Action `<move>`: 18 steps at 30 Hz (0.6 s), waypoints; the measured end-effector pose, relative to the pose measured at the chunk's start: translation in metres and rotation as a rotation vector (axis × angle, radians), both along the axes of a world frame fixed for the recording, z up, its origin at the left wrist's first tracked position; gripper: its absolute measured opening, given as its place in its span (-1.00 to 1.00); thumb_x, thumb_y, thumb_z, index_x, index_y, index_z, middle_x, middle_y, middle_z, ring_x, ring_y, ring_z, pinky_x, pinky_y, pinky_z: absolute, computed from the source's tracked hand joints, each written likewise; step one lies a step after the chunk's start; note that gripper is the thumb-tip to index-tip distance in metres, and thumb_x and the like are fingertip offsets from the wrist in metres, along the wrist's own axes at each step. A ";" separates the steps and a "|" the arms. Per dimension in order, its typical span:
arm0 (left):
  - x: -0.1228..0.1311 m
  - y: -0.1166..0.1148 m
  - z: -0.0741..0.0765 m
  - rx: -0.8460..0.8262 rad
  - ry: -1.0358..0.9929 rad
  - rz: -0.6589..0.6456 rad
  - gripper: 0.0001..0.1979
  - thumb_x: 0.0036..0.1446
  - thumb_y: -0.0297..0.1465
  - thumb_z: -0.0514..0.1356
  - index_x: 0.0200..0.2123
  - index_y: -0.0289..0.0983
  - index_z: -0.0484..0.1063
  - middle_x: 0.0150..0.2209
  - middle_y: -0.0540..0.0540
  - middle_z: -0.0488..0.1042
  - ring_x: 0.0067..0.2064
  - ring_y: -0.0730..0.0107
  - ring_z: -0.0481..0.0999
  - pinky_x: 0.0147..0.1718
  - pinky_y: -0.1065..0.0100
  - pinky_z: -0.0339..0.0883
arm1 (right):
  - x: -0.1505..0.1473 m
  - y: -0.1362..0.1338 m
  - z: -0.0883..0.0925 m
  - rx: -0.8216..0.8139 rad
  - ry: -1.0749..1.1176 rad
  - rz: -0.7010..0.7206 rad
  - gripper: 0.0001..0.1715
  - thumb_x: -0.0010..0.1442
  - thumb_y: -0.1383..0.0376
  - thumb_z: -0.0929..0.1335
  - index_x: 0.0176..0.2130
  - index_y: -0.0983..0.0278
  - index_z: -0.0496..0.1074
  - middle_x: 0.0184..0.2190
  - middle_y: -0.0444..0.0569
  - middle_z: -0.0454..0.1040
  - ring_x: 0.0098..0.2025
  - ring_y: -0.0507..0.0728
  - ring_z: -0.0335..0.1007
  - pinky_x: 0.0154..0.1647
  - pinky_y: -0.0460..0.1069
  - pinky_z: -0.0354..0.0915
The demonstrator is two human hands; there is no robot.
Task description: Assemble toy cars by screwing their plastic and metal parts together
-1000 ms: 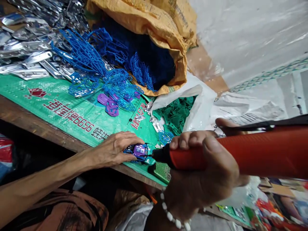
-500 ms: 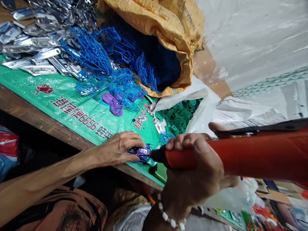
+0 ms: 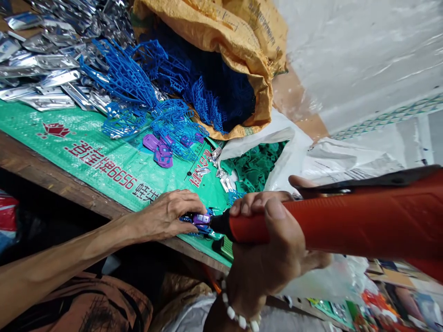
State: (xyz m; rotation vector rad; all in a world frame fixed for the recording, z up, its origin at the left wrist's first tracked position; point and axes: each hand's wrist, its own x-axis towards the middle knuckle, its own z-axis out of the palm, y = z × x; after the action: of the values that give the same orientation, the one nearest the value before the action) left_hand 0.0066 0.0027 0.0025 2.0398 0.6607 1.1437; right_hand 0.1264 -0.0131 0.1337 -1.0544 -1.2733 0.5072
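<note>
My left hand [image 3: 173, 214] grips a small purple and blue plastic assembly [image 3: 201, 219] between thumb and fingers, low on the green sheet [image 3: 100, 157] near the table's front edge. My right hand [image 3: 273, 230], with a white bead bracelet at the wrist, is wrapped round a red power screwdriver [image 3: 356, 223]. The tool's black nose [image 3: 221, 224] points left and meets the right end of the assembly; its exact tip is too small to make out. Just right of the assembly, partly behind my right hand, lies a green block [image 3: 226, 248].
Silver parts [image 3: 44, 64] are heaped at the upper left. Blue lattice parts [image 3: 128, 83] spill from an orange sack [image 3: 238, 37], with several purple pieces [image 3: 162, 154] nearby. A white bag [image 3: 294, 152] holds green parts [image 3: 259, 166]. The wooden edge [image 3: 62, 180] runs along the front.
The whole view has shifted slightly, so most things appear a little further left. Both hands keep their hold, and the tool's nose stays against the assembly.
</note>
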 end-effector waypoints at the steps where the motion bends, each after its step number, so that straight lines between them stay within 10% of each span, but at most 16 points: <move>1: 0.000 0.000 0.000 -0.003 -0.005 -0.003 -0.79 0.26 -0.40 0.34 -0.05 -0.27 0.50 -0.11 -0.09 0.59 -0.03 0.24 0.56 -0.01 0.30 0.34 | -0.001 0.000 0.000 0.001 0.054 -0.010 -0.73 0.10 0.32 0.44 -0.16 0.10 0.43 -0.55 -0.29 0.28 -0.61 0.00 0.29 -0.62 -0.04 0.32; 11: 0.002 0.001 -0.003 -0.018 -0.001 -0.061 -0.84 0.27 -0.44 0.33 -0.08 -0.27 0.50 -0.12 -0.07 0.56 -0.03 0.22 0.52 0.04 0.27 0.24 | -0.005 -0.008 -0.003 -0.058 0.181 0.035 -0.41 0.05 -0.04 0.49 -0.07 0.19 0.30 -0.53 -0.31 0.37 -0.55 0.05 0.37 -0.50 -0.01 0.32; 18: 0.002 0.002 -0.008 0.003 -0.005 -0.097 -0.82 0.35 -0.31 0.25 -0.03 -0.24 0.51 -0.09 -0.12 0.56 -0.03 0.19 0.51 0.02 0.24 0.26 | 0.006 -0.005 -0.005 -0.081 0.078 0.089 -0.66 0.14 0.13 0.37 -0.09 0.14 0.33 -0.51 -0.23 0.35 -0.53 0.08 0.34 -0.48 0.03 0.34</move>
State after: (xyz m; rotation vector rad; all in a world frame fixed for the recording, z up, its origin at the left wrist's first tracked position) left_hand 0.0086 0.0048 -0.0056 2.0479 0.5523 1.0937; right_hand 0.1323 -0.0183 0.1283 -1.0384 -1.2433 0.6668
